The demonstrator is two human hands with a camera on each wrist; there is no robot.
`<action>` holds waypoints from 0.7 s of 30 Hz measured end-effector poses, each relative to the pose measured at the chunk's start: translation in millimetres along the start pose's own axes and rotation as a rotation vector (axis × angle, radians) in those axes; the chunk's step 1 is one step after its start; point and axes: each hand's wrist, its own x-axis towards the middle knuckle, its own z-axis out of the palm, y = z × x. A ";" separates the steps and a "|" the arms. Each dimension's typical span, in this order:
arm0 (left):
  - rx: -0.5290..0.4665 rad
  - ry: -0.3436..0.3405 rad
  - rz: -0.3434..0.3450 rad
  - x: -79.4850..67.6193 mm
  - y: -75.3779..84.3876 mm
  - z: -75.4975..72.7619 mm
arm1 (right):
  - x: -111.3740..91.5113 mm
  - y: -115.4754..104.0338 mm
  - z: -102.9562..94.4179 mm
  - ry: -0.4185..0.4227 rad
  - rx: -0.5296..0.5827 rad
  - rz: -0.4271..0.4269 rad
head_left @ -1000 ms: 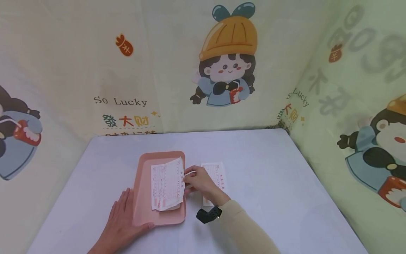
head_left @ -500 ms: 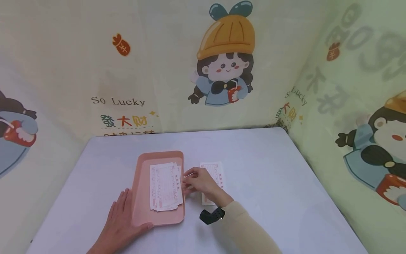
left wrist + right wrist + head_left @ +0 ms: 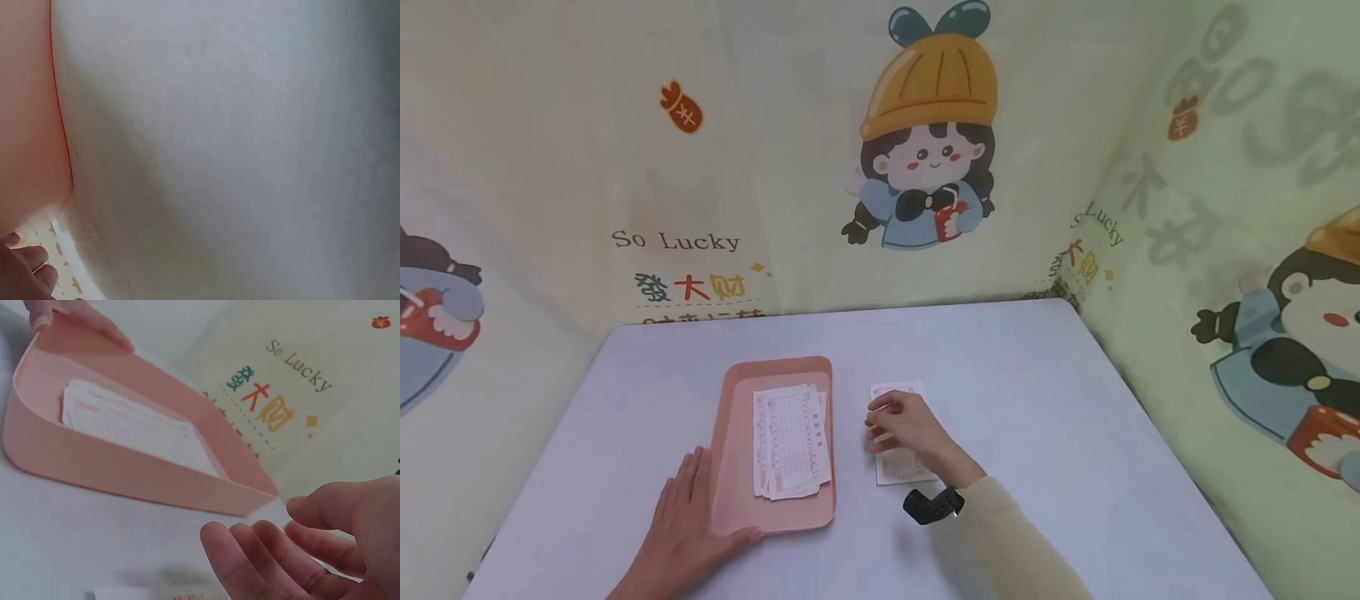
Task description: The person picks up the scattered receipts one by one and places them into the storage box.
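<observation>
My left hand (image 3: 681,521) lies flat against the left side and near corner of a pink tray (image 3: 730,500), fingers straight and thumb along the near rim. Inside the tray lies a loose, slightly fanned pile of printed paper slips (image 3: 790,442), white with red print. My right hand (image 3: 913,429) is over a second stack of slips (image 3: 906,471) on the table, right of the tray, and hides its middle. In the right wrist view that hand's fingers (image 3: 275,556) are loosely bent, thumb apart from them, with nothing between them.
The white table (image 3: 1015,400) reaches back to a cloth wall (image 3: 805,167) printed with cartoon figures and lettering. A similar cloth hangs at the right. A black wrist camera (image 3: 934,505) sits on the right wrist.
The top slip has come down flat onto the pile in the tray, released by my right hand. That hand has moved right, over the other stack. My left hand stays at the tray.
</observation>
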 end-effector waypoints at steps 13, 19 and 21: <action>-0.001 0.024 0.017 0.1 -1.4 0.0 | -8.4 6.9 -35.8 0.121 -0.069 0.033; -0.011 0.018 0.017 -1.3 -0.4 0.2 | -11.4 10.4 -43.5 0.163 -0.054 0.047; -0.014 0.011 0.011 -1.2 -0.2 0.1 | -12.6 11.7 -45.7 0.171 -0.056 0.052</action>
